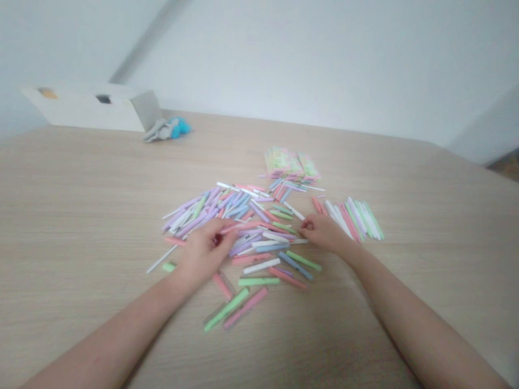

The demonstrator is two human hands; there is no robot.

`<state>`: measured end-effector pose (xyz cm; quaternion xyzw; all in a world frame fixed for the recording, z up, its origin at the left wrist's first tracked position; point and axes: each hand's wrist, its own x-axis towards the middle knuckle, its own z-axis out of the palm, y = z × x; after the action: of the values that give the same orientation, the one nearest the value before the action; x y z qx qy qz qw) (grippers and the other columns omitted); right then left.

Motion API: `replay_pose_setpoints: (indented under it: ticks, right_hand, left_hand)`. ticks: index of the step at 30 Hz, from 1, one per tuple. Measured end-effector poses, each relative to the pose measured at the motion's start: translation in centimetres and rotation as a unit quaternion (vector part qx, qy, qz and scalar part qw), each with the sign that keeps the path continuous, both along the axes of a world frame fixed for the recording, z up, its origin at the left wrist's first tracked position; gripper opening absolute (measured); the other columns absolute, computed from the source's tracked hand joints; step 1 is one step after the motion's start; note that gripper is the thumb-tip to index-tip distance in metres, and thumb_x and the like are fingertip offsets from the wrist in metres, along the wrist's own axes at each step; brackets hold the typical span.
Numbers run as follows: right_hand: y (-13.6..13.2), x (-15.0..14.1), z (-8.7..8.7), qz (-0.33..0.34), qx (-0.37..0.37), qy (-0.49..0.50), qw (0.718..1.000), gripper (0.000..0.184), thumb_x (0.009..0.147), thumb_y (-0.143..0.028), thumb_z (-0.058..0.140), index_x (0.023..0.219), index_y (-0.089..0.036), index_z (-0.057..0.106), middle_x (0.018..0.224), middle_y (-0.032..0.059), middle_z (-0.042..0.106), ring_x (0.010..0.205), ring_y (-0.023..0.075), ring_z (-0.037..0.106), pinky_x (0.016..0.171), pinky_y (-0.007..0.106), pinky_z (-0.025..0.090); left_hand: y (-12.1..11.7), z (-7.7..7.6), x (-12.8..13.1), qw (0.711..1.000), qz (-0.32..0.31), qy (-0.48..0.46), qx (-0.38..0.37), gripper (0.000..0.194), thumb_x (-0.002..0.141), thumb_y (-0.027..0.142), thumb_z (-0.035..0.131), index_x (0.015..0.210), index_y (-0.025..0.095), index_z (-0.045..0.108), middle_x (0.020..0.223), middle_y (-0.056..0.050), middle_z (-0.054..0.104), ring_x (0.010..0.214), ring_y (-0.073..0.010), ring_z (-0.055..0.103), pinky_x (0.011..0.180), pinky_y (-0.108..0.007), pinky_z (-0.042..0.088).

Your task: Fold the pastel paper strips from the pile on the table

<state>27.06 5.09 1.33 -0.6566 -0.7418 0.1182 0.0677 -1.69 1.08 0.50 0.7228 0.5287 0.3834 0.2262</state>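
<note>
A loose pile of slim pastel sticks (245,243), in pink, green, purple, blue and white, spreads across the middle of the table; blur hides their exact kind. At the pile's left side is my left hand (205,248), its thumb and forefinger closed on the end of a pink stick (253,225). My right hand (326,233) is over the right edge of the pile, fingers pinched together. A white stick (294,210) ends at its fingertips, but what the pinch holds is unclear. Just beyond this hand lies a row of sticks (357,219) set side by side.
Stacked pastel packets (290,163) stand behind the pile. A white box (93,111) is at the back left, with a crumpled grey and blue item (168,128) beside it. The wooden table (81,216) meets a pale wall at the back.
</note>
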Motion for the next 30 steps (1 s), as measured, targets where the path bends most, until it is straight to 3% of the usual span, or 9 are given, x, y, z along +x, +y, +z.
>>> replay_pose_setpoints:
  ticks: [6,8,10,12,15,17,19,25,30]
  right_hand:
    - [-0.6,-1.0,0.4,-0.028,0.036,0.005,0.999,0.019,0.077,-0.026,0.051,0.069,-0.014,0.064,0.068,0.0069,0.067,0.066,0.0167,0.060,0.058,0.025,0.035]
    - [-1.6,-1.9,0.9,-0.035,0.047,0.066,0.996,0.019,0.078,-0.028,0.050,0.069,-0.015,0.062,0.068,0.0053,0.067,0.065,0.0156,0.059,0.057,0.024,0.036]
    - [-2.9,-3.3,1.4,-0.026,0.008,0.190,0.982,0.018,0.077,-0.025,0.048,0.065,-0.017,0.059,0.063,0.0022,0.066,0.059,0.0131,0.057,0.055,0.022,0.037]
    - [-4.4,-5.0,1.8,-0.032,-0.053,0.310,0.949,0.013,0.077,-0.024,0.048,0.071,-0.018,0.057,0.060,-0.0005,0.065,0.052,0.0107,0.053,0.051,0.021,0.037]
    - [-6.4,-7.3,2.1,-0.058,-0.121,0.476,0.869,0.014,0.078,-0.029,0.051,0.086,-0.020,0.058,0.064,-0.0032,0.062,0.047,0.0080,0.046,0.046,0.019,0.037]
    - [-7.3,-8.4,2.0,-0.091,-0.159,0.551,0.814,0.018,0.077,-0.030,0.054,0.092,-0.023,0.059,0.070,-0.0036,0.062,0.047,0.0074,0.046,0.045,0.019,0.037]
    - [-7.8,-8.9,1.6,-0.093,-0.171,0.589,0.784,0.019,0.076,-0.030,0.056,0.094,-0.024,0.061,0.071,-0.0038,0.061,0.047,0.0069,0.045,0.046,0.019,0.038]
    - [-7.7,-8.3,-0.1,-0.002,-0.158,0.613,0.774,0.016,0.078,-0.033,0.061,0.091,-0.023,0.059,0.069,-0.0037,0.060,0.048,0.0064,0.041,0.045,0.018,0.030]
    - [-7.9,-8.1,-0.4,0.005,-0.153,0.605,0.782,0.015,0.081,-0.035,0.059,0.082,-0.021,0.054,0.065,-0.0038,0.058,0.043,0.0054,0.036,0.041,0.019,0.024]
  left_hand:
    - [0.4,-0.4,0.2,0.998,-0.066,-0.023,-0.009,0.024,0.086,0.033,0.050,0.101,0.021,0.064,0.097,-0.004,0.068,0.090,-0.0196,0.062,0.080,-0.030,0.046]
    - [0.4,-0.4,0.3,0.996,-0.082,-0.032,-0.032,0.025,0.086,0.034,0.049,0.101,0.020,0.064,0.098,-0.005,0.069,0.091,-0.0206,0.062,0.081,-0.032,0.047]
    - [0.3,-0.2,0.4,0.993,-0.093,-0.042,-0.058,0.026,0.086,0.036,0.049,0.100,0.019,0.064,0.098,-0.006,0.069,0.089,-0.0214,0.063,0.081,-0.033,0.048]
    - [0.2,-0.1,0.5,0.990,-0.105,-0.058,-0.076,0.028,0.085,0.038,0.049,0.100,0.018,0.063,0.097,-0.006,0.069,0.088,-0.0214,0.062,0.079,-0.033,0.048]
    - [0.0,0.0,0.7,0.983,-0.133,-0.082,-0.093,0.029,0.087,0.040,0.047,0.101,0.018,0.061,0.089,-0.005,0.068,0.083,-0.0199,0.061,0.075,-0.031,0.049]
    - [-0.1,-0.1,0.7,0.980,-0.152,-0.089,-0.090,0.028,0.088,0.039,0.047,0.102,0.019,0.061,0.089,-0.005,0.067,0.084,-0.0192,0.060,0.075,-0.030,0.048]
    - [-0.2,-0.2,0.7,0.979,-0.170,-0.079,-0.085,0.026,0.088,0.038,0.046,0.100,0.019,0.061,0.091,-0.005,0.065,0.085,-0.0186,0.059,0.075,-0.029,0.047]
    - [-0.9,0.1,1.1,0.962,-0.229,-0.052,-0.142,0.023,0.087,0.037,0.048,0.092,0.017,0.057,0.079,-0.002,0.059,0.067,-0.0133,0.054,0.059,-0.023,0.043]
    - [-1.4,0.5,1.1,0.964,-0.203,-0.066,-0.160,0.014,0.089,0.031,0.043,0.083,0.020,0.047,0.065,0.004,0.048,0.056,-0.0110,0.046,0.049,-0.021,0.038]
